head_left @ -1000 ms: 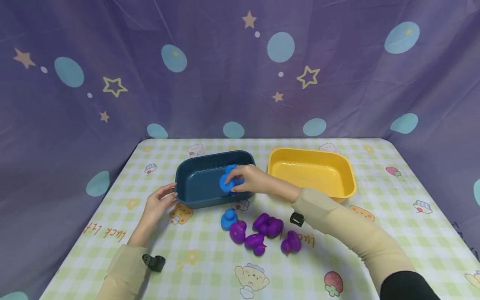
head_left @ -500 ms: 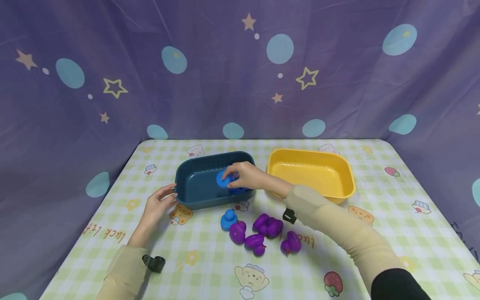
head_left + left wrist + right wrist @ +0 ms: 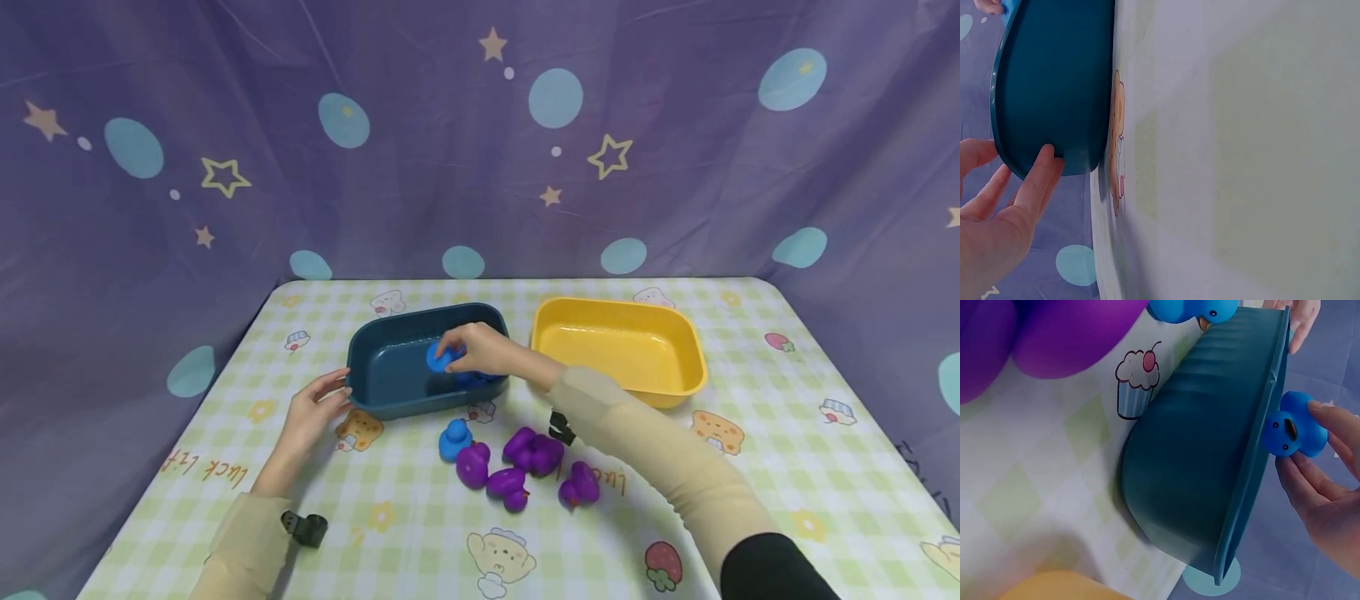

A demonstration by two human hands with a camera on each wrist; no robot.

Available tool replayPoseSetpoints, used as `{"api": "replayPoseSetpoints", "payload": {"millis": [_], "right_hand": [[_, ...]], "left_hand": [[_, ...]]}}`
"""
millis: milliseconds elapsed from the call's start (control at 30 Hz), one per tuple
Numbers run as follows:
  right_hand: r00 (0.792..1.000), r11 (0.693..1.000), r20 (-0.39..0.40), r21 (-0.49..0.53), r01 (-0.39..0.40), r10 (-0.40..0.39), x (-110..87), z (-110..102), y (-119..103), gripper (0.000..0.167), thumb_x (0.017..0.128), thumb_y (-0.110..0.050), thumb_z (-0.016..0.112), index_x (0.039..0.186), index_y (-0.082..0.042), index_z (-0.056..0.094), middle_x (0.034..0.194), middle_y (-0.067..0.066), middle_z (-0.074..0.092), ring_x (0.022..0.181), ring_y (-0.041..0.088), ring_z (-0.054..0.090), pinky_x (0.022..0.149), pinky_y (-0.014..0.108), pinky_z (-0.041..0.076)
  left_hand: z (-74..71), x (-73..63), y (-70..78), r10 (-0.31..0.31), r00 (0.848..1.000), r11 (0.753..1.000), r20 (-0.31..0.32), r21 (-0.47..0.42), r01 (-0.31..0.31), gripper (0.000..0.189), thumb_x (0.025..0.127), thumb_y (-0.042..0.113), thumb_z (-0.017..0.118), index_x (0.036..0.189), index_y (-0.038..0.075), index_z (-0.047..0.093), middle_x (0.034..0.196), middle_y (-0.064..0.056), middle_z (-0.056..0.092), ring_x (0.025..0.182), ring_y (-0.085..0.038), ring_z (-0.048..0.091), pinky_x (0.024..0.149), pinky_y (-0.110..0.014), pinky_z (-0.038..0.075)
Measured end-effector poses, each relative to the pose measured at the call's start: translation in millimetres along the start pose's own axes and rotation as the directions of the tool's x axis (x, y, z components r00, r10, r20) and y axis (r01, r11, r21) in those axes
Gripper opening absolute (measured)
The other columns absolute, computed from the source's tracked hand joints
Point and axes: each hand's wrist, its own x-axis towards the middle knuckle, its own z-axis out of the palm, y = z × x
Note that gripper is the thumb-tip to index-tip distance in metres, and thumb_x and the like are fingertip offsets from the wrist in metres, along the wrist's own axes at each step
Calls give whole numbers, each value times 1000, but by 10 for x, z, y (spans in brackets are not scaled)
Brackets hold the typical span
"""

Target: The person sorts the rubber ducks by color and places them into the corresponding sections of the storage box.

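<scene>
My right hand (image 3: 486,350) pinches a blue rubber duck (image 3: 1300,428) between thumb and fingers, at the level of the rim of a dark teal bin (image 3: 393,371). More blue (image 3: 472,380) shows inside the bin under that hand, partly hidden by it. At the bin's left end, my left hand (image 3: 311,411) touches the wall and rim with fairly straight fingers (image 3: 1038,178). Just in front of the bin, another blue rubber duck (image 3: 454,442) stands on the table.
Several purple rubber ducks (image 3: 472,465) lie in a group on the checked tablecloth (image 3: 420,533), the nearest close beside the blue one. To the right of the teal bin stands a yellow bin (image 3: 615,358), partly behind the right forearm. A patterned purple curtain (image 3: 420,208) hangs behind the table.
My right hand has moved slightly left and back over the teal bin with the blue rubber duck in its fingers. The left hand keeps its place at the bin's end.
</scene>
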Motion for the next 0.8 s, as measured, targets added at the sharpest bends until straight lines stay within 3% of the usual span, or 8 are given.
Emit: {"api": "replayPoseSetpoints", "payload": {"millis": [800], "right_hand": [[996,996,17,-23,-84,84,151,131,109,19,76,-13,69,94,-11,66,96,2,65,90,15,57,75,20,48]], "left_hand": [[10,3,2,1,1000,1000,-2,9,-1,41,88,8,50,127,-4,43,123,-23,45,84,6,54,79,-23,49]]}}
